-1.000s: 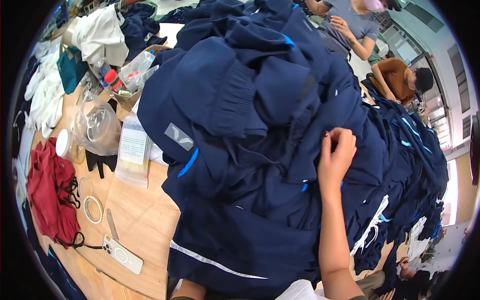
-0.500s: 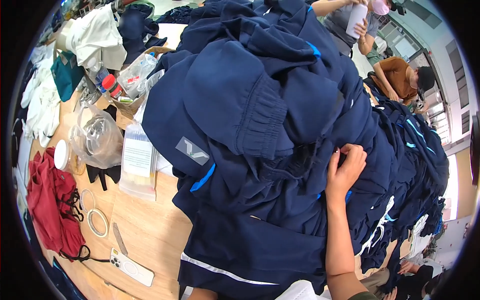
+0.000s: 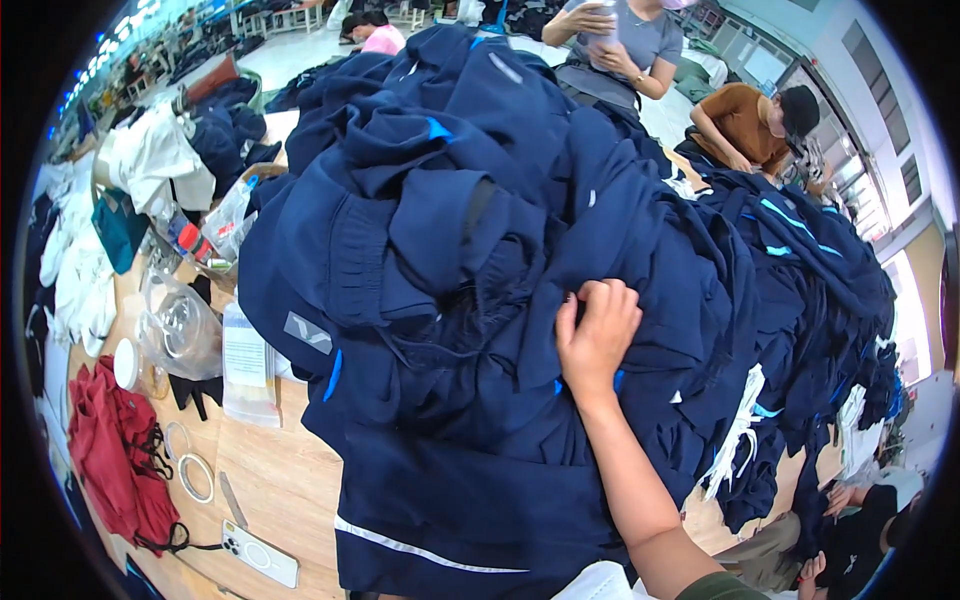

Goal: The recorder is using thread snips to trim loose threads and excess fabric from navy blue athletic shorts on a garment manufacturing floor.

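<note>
A tall heap of navy garments (image 3: 420, 500) with elastic waistbands, blue accents and a small grey patch fills the middle of the table. My right hand (image 3: 600, 335) reaches up onto the heap's right side. Its fingers are curled, with thumb and fingertips closed on a fold of navy garment (image 3: 540, 330). Across the near edge hangs a navy panel with a white stripe (image 3: 430, 548). My left hand is out of sight, hidden by the cloth or below the frame.
On the wooden table at left are a red garment (image 3: 115, 455), tape rolls (image 3: 196, 478), a phone (image 3: 258, 553), a plastic bag (image 3: 180, 325) and a packet of papers (image 3: 249, 365). More navy garments (image 3: 800, 300) pile up at right. Several people work nearby, one holding a pale bottle (image 3: 603, 35).
My view has shifted, so the heap appears further left and more of the room shows behind. My right hand stays closed on the same area of cloth. The left forearm has nearly left the frame.
</note>
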Action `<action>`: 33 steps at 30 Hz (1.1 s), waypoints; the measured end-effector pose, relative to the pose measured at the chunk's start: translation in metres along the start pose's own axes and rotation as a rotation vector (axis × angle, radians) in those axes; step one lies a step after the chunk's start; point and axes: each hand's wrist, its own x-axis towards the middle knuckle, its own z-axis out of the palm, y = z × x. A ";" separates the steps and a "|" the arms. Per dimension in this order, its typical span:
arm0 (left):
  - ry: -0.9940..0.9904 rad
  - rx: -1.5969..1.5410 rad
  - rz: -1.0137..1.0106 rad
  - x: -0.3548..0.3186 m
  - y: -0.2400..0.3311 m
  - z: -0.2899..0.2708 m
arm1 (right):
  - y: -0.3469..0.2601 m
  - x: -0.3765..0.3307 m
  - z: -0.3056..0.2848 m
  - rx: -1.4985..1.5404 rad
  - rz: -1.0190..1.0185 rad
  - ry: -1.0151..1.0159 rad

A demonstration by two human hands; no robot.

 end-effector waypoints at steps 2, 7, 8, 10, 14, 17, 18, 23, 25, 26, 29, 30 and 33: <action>-0.012 0.030 0.035 0.011 0.019 -0.005 | 0.002 -0.001 0.007 -0.012 0.002 -0.023; -0.037 0.073 0.121 0.034 0.058 -0.009 | 0.001 -0.003 0.012 0.002 -0.026 -0.020; -0.035 0.072 0.135 0.037 0.063 -0.008 | 0.001 -0.003 0.012 0.001 -0.028 -0.012; -0.028 0.064 0.163 0.042 0.071 -0.005 | 0.001 -0.006 0.012 0.003 -0.034 -0.013; -0.008 0.083 0.172 0.026 0.078 -0.017 | -0.006 -0.009 0.007 0.001 -0.014 -0.032; -0.015 0.107 0.159 -0.001 0.075 -0.016 | -0.013 -0.007 0.002 0.010 -0.045 -0.017; -0.028 0.122 0.151 -0.011 0.074 -0.014 | -0.014 -0.005 0.002 0.029 -0.047 -0.021; -0.111 0.232 0.012 -0.105 0.040 -0.013 | -0.009 0.004 -0.015 0.270 -0.070 -0.173; -0.132 0.276 -0.087 -0.165 0.011 -0.027 | 0.002 0.013 -0.051 0.791 -0.182 -0.166; -0.124 0.284 -0.142 -0.199 -0.004 -0.033 | -0.003 0.014 -0.095 0.934 -0.041 -0.319; -0.128 0.314 -0.213 -0.253 -0.018 -0.035 | 0.045 -0.012 -0.199 0.997 0.097 -0.293; -0.130 0.324 -0.222 -0.262 -0.020 -0.036 | 0.065 -0.034 -0.223 0.997 0.203 -0.238; -0.126 0.360 -0.231 -0.284 -0.021 -0.043 | 0.129 -0.115 -0.270 0.819 0.568 -0.108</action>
